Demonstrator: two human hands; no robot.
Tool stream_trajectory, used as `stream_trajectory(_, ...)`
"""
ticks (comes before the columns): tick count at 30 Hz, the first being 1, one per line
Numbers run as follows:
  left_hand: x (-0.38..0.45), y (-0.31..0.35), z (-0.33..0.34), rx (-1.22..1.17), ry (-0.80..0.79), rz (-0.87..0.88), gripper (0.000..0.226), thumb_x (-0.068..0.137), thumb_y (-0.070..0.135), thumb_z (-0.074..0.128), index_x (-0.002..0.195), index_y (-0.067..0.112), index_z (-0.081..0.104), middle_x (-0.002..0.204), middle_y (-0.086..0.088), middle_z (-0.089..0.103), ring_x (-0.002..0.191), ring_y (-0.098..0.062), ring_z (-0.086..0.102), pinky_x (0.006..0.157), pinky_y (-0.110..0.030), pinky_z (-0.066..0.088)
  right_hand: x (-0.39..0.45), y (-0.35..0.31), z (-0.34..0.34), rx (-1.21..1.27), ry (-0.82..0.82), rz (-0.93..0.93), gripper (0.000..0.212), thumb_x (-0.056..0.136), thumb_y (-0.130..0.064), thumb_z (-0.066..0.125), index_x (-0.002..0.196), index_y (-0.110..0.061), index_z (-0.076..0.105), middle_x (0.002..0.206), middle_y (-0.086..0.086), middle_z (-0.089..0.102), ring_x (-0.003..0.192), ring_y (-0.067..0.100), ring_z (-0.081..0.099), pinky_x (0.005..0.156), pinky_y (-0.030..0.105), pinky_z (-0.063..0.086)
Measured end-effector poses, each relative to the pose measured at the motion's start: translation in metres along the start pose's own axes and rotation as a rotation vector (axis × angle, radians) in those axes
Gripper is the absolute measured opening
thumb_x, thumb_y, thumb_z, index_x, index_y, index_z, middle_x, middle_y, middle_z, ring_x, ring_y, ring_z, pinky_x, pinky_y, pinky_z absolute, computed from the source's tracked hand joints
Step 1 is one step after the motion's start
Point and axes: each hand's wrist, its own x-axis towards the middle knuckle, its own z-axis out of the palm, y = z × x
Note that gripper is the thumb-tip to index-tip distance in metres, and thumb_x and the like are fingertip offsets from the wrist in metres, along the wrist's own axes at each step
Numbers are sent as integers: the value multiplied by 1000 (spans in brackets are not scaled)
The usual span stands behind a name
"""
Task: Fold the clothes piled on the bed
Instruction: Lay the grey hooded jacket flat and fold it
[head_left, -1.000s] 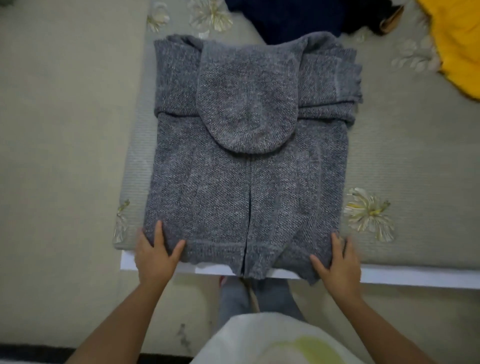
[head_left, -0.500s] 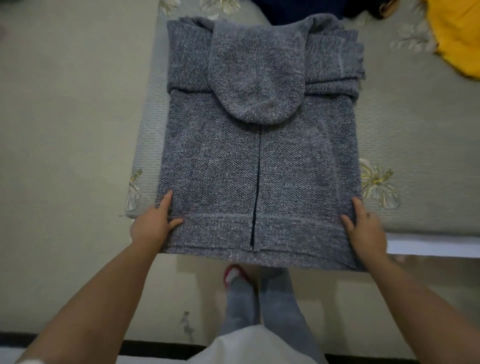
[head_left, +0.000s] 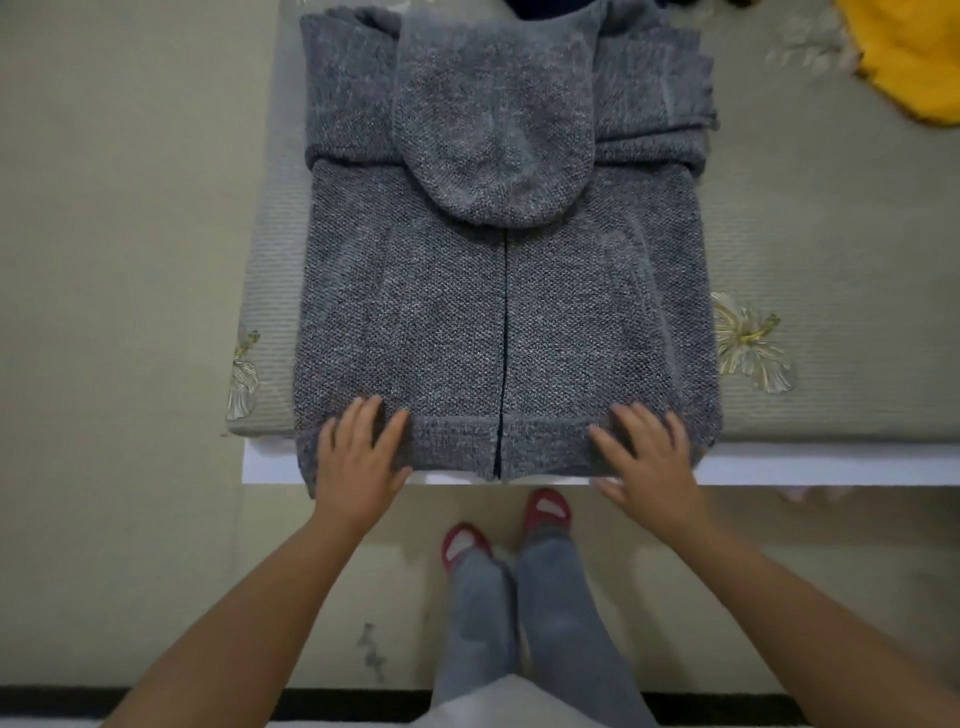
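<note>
Grey knit hooded cardigan (head_left: 498, 322) flat on bed; sleeves, hood folded in

Yellow garment (head_left: 914, 57) and hoodie (head_left: 504, 291) top (sleeve folds too) cut off by the frame's edge.

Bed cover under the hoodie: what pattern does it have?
The bed cover is grey-green with fine ribbing and pale embroidered flowers, seen clearly in the head view.

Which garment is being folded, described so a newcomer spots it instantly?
On the grey floral bed, at its near edge, lies a grey knit hoodie, hood folded down over its front. Unlike the yellow garment at the far right, both hands rest on its hem.
</note>
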Motion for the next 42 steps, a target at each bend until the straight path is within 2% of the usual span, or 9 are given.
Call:
stream_trajectory(3,-14,19,11,-196,-33,-96,68,54,19,88,114,4,59,86,-26,61,75,-41,59,59,-47,52,-3,-6,5,32,-30,-106,44,72,-39,49,108,-14,51,107,16,59,101,29,48,84,42,42)
stream_trajectory(5,-26,32,18,-335,-125,-192,56,68,23,73,118,1,59,72,-26,58,60,-40,58,50,-40,50,-8,-14,1,221,-62,186,42,76,-36,50,99,-3,62,82,17,63,80,32,58,68,36,52)
stream_trajectory(8,-40,51,22,-510,-281,-215,59,86,28,53,139,7,36,100,-27,61,92,-41,58,74,-40,47,-16,-42,-13,788,-187,989,37,87,-25,60,112,3,59,75,7,57,69,20,55,64,28,45)
stream_trajectory(10,-44,62,24,-697,-317,-342,65,92,25,53,145,14,18,128,-22,51,117,-35,48,92,-36,39,-17,-60,-10,1231,-125,1475,33,90,-21,57,116,-1,51,87,4,55,70,9,51,59,19,46)
stream_trajectory(13,-41,69,21,-872,-249,-502,71,90,22,54,146,18,10,142,-19,36,128,-32,39,101,-37,35,3,-80,-7,1597,78,1783,37,91,-26,52,124,-16,38,107,9,48,90,14,52,84,33,51)
stream_trajectory(17,-38,65,19,-884,-268,-485,76,90,22,55,146,18,4,149,-13,27,135,-27,29,104,-29,28,27,-91,-3,1649,185,1869,63,90,-27,55,142,-24,18,145,8,29,130,27,36,103,42,38)
stream_trajectory(24,-35,57,18,-910,-295,-492,76,91,23,54,146,21,3,150,-11,25,137,-24,26,106,-30,26,53,-98,13,1663,304,1868,81,83,-24,66,144,-30,13,140,-2,29,118,19,42,95,39,40)
stream_trajectory(34,-39,45,21,-898,-359,-528,77,91,26,53,146,22,-2,150,-12,25,134,-28,32,105,-33,29,70,-100,20,1593,271,1947,98,81,-32,68,146,-33,-6,154,3,13,137,27,27,110,49,28)
stream_trajectory(42,-40,28,14,-875,-381,-520,74,92,26,51,146,23,0,149,-12,27,134,-27,33,105,-32,29,84,-107,15,1638,445,1999,98,82,-24,67,146,-31,-7,154,4,15,138,25,25,112,45,25)
